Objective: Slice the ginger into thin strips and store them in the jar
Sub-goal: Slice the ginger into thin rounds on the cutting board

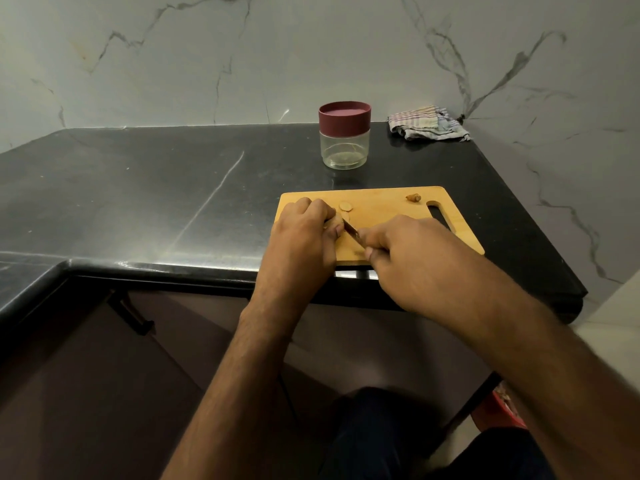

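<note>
1. The right hand curls round the handle of a knife, thumb and fingers wrapped tight over it so the handle itself is hidden; only the blade shows, angled up and to the left toward the other hand
2. The left hand sits with its fingers bent over a piece of ginger, pinning it to the board; just a pale sliver of the piece peeks out beside the fingertips, right where the blade meets it
3. Just beyond those fingers, a couple of cut ginger slices lie flat on the wood, overlapping one another
4. Near the far right corner of the board, beside the handle slot, a small knobbly ginger stub lies on its own, well apart from both hands
5. All of this is on a light wooden cutting board set at the front edge of a black stone counter
6. Behind the board stands the clear jar, upright, its maroon lid on; something pale lies at the bottom, but I cannot tell what it is
7. To the right of the jar, in the corner against the marbled wall, lies a crumpled checked cloth
</note>
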